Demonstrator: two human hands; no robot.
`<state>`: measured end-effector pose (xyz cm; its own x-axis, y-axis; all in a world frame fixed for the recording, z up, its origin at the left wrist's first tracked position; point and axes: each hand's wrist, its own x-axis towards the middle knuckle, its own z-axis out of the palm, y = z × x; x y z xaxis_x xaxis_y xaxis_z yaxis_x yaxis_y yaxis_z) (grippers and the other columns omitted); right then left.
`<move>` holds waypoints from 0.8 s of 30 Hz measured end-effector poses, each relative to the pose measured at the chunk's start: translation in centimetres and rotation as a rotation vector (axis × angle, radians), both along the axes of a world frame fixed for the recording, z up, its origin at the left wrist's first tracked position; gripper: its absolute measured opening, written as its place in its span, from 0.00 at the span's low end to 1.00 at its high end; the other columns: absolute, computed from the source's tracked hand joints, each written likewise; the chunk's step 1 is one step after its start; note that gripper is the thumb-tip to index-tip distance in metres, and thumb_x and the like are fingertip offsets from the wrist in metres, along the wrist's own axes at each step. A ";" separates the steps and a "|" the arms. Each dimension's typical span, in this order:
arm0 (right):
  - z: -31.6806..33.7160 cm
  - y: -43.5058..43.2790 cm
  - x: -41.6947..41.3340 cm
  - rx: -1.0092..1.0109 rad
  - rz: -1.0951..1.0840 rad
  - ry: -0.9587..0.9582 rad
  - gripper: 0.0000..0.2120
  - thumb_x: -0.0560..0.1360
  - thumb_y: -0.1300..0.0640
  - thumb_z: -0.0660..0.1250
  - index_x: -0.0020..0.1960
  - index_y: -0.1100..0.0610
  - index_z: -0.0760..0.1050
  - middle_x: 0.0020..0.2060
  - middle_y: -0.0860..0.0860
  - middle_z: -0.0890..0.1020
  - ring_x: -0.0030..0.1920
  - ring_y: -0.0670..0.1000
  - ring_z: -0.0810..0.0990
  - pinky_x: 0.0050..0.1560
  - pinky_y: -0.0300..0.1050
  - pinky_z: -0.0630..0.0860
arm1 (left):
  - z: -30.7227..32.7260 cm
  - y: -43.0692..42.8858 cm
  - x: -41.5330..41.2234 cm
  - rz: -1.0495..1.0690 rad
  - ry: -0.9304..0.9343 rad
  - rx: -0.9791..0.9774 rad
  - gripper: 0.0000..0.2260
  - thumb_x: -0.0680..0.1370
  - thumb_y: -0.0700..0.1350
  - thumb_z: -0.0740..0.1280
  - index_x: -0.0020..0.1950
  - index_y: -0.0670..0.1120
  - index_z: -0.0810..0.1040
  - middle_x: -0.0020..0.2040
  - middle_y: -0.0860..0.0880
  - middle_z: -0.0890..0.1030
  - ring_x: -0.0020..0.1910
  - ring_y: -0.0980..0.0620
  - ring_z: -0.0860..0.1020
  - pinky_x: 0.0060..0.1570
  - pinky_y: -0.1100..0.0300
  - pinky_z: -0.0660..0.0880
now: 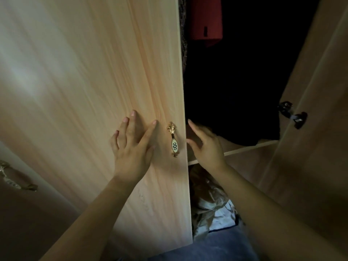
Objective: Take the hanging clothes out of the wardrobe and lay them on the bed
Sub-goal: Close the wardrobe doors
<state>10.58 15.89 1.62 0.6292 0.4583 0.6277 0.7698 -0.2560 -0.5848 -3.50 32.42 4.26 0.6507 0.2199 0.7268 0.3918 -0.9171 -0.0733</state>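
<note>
Left hand [131, 149] pressed wardrobe door [90, 72], fingers [149, 133] spread; right hand [206, 147], fingers spread, held nothing. Red garment [206, 17] behind door judged soft, light; grip at shoulders.

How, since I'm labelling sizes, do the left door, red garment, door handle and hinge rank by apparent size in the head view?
1. left door
2. red garment, though the top of the frame cuts it off
3. door handle and hinge look about alike, so I leave them unranked
</note>
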 end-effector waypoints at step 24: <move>1.6 -46.0 -10.6 -0.299 -0.996 0.198 0.26 0.78 0.49 0.62 0.73 0.57 0.62 0.69 0.53 0.69 0.66 0.51 0.69 0.60 0.35 0.61 | -4.4 -36.2 5.1 -0.994 0.563 -0.363 0.32 0.72 0.65 0.48 0.72 0.52 0.67 0.69 0.48 0.71 0.67 0.46 0.69 0.62 0.50 0.67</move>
